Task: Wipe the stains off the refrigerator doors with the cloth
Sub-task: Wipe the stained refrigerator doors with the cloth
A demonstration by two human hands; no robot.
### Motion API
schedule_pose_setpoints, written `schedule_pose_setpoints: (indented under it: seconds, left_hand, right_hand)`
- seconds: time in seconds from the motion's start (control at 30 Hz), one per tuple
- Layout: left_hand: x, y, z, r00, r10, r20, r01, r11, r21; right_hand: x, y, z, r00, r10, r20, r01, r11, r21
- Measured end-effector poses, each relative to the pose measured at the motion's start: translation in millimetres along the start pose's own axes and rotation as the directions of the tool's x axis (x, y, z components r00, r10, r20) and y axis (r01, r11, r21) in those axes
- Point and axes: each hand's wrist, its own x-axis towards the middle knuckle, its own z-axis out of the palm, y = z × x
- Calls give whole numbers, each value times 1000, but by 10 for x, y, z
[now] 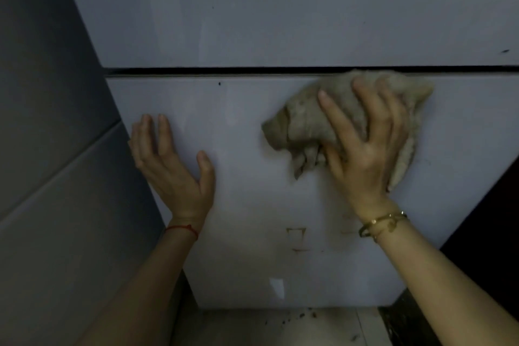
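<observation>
The right hand [365, 146] presses the cloth [303, 121] flat on the lower door [247, 205], just below the dark gap [224, 70]. The left hand [171, 166] lies spread and empty on the same door. Brown marks [296, 237] show lower down, above a dirty floor [280, 326].

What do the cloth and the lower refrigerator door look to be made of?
Cloth: seemingly a soft, nappy woven fabric like terry, beige and dingy; it bunches into loose folds under the right hand. Lower refrigerator door: a smooth, hard, pale panel, probably painted metal or plastic, with a dull sheen and faint smears; which one, the picture leaves open.
</observation>
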Motion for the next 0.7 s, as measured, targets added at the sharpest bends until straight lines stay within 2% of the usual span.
schedule_pose_setpoints:
  seconds: [0.07, 0.13, 0.3, 0.37, 0.47, 0.53, 0.6, 0.7]
  left_hand:
    - [0, 2, 4, 1000, 0, -1, 0, 1000, -2]
    - [1, -7, 1, 1000, -1, 0, 1, 1000, -1]
    - [9, 2, -4, 1000, 4, 1, -4, 1000, -3]
    - [9, 3, -2, 1000, 1, -1, -1, 1000, -2]
    - [7, 3, -2, 1000, 2, 6, -2, 1000, 2]
    - [4, 6, 5, 1000, 1, 2, -1, 1000, 2]
    - [3, -3, 11, 1000, 3, -4, -3, 1000, 4]
    - [0, -35, 16, 1000, 14, -2, -14, 1000, 3]
  right_hand:
    - [112, -29, 28, 999, 20, -33, -20, 1000, 11]
    - [-66, -120, 32, 1000, -30, 1, 30, 1000, 4]
    - [-811, -141, -118, 930, -296, 219, 307, 951, -20]
    - [-732, -34, -168, 939, -273, 209, 287, 957, -41]
    - [-217, 35, -85, 993, -109, 54, 110, 994, -11]
    - [58, -3, -9, 998, -60, -15, 60, 998, 19]
    - [45, -90, 30, 998, -63, -19, 64, 998, 27]
    - [-459, -246, 45, 983, -164, 80, 162, 986, 30]
